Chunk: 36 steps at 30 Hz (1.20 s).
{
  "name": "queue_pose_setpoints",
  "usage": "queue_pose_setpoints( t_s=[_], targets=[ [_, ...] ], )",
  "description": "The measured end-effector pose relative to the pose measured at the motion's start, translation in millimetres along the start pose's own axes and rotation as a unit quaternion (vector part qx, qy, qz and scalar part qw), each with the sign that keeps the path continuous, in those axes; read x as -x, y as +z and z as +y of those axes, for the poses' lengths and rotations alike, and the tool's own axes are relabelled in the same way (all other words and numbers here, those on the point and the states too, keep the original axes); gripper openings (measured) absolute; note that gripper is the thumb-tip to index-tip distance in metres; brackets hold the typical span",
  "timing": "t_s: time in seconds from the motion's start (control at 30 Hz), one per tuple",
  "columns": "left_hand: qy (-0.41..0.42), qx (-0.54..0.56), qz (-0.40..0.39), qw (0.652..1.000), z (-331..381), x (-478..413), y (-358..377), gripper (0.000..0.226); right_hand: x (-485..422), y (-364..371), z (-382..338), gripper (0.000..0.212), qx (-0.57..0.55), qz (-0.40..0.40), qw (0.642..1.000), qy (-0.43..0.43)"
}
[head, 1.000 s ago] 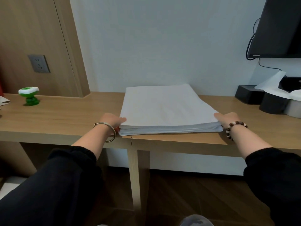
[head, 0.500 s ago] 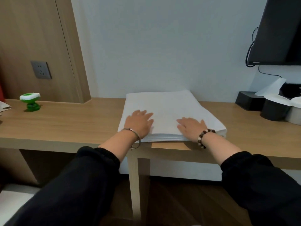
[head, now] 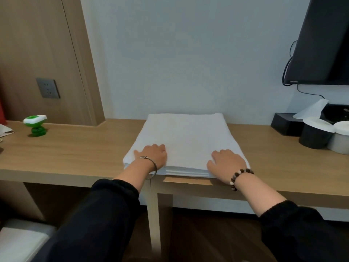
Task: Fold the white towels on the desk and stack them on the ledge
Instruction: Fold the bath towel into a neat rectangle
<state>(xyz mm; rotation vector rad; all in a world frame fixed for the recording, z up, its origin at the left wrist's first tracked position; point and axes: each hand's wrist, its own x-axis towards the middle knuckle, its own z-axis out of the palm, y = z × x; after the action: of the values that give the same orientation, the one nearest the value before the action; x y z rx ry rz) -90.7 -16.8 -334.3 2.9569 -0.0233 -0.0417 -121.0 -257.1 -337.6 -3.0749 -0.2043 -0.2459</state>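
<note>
Far left of the folded white towels (head: pixel 187 137), a green toy (head: pixel 35 125) stood on the desk (head: pixel 85 148), with a wide stretch of wood between them. The left hand (head: pixel 153 156) lay flat on the towels' front left corner, and the right hand (head: pixel 226 161) lay flat on the front right. The towels' front edge was close to the desk edge. Right of the towels hung a television (head: pixel 324 44); its logo was too small to read.

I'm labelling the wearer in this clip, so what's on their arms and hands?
Both arms wear black long sleeves with gathered cuffs, the left sleeve and right sleeve ending short of the wrists. By the left hand is a thin silver bangle; by the right hand, a beaded bracelet of dark brown and pale beads. No gloves.
</note>
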Motion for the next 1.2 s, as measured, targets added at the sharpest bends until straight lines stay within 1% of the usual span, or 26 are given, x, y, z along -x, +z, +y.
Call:
queue_pose_setpoints(
  t_s=[0.07,0.1,0.13,0.17,0.2,0.23,0.27,0.33,0.4,0.47,0.6,0.7,0.8,0.9,0.97,1.03,1.13,1.2],
  targets=[
    [-0.054,-0.009,-0.009,0.998,-10.3,-11.0,-9.5,0.035,5.8,-7.3,-22.5,0.038,-0.043,0.001,0.998,-0.053],
    [-0.085,-0.028,-0.009,0.996,-16.0,-16.4,-12.9,0.036,6.0,-11.1,-34.7,0.041,-0.099,-0.022,0.992,-0.076],
    [-0.119,-0.051,-0.007,0.991,-20.8,-20.8,-15.8,0.038,3.2,-15.0,-44.9,0.045,-0.187,-0.059,0.977,-0.083],
    [-0.151,-0.072,-0.010,0.986,-23.7,-24.7,-18.5,0.042,-1.2,-19.6,-52.7,0.045,-0.297,-0.106,0.946,-0.081],
    [-0.174,-0.085,-0.018,0.981,-22.5,-28.0,-21.5,0.044,-7.1,-21.8,-56.7,0.042,-0.386,-0.134,0.910,-0.075],
    [-0.176,-0.087,-0.026,0.980,-17.3,-30.3,-23.8,0.045,-16.5,-21.4,-56.4,0.036,-0.420,-0.122,0.896,-0.075],
    [-0.155,-0.083,-0.034,0.984,-7.8,-32.2,-25.1,0.044,-27.9,-20.9,-53.1,0.031,-0.403,-0.081,0.908,-0.074],
    [-0.075,-0.072,-0.051,0.993,20.4,-30.5,-20.8,0.043,-50.9,-15.7,-36.5,0.033,-0.321,-0.002,0.946,-0.043],
    [-0.008,-0.059,-0.067,0.996,52.2,-22.4,-4.2,0.052,-70.0,-6.7,-13.6,0.037,-0.242,0.004,0.970,-0.010],
    [0.013,-0.053,-0.081,0.995,73.6,-13.2,16.5,0.059,-81.5,2.1,3.7,0.038,-0.162,-0.009,0.987,-0.007],
    [0.057,-0.062,-0.061,0.995,68.1,-19.2,32.6,0.055,-89.6,9.5,12.4,0.036,-0.120,0.011,0.993,-0.008],
    [0.097,-0.079,-0.070,0.990,58.3,-30.2,31.5,0.050,-83.9,11.7,12.3,0.032,-0.086,0.023,0.996,-0.008],
    [0.139,-0.099,-0.083,0.982,48.5,-37.3,29.4,0.048,-68.4,11.1,12.6,0.036,-0.050,0.046,0.998,-0.011],
    [0.185,-0.121,-0.092,0.971,33.6,-48.0,22.8,0.047,-52.1,13.9,5.5,0.039,-0.072,0.072,0.995,0.012],
    [0.188,-0.147,-0.100,0.966,24.7,-56.3,13.2,0.048,-45.3,12.5,-2.6,0.041,-0.093,0.070,0.993,0.024],
    [0.165,-0.188,-0.105,0.963,15.6,-63.5,1.4,0.051,-39.3,9.1,-15.7,0.042,-0.114,0.048,0.992,0.016],
    [0.108,-0.240,-0.100,0.960,1.2,-67.7,-13.8,0.053,-27.4,6.7,-38.5,0.038,-0.176,0.035,0.983,-0.039],
    [0.093,-0.215,-0.081,0.969,-2.9,-60.7,-15.3,0.051,-19.2,7.4,-45.3,0.031,-0.185,0.026,0.978,-0.092]
  ],
)
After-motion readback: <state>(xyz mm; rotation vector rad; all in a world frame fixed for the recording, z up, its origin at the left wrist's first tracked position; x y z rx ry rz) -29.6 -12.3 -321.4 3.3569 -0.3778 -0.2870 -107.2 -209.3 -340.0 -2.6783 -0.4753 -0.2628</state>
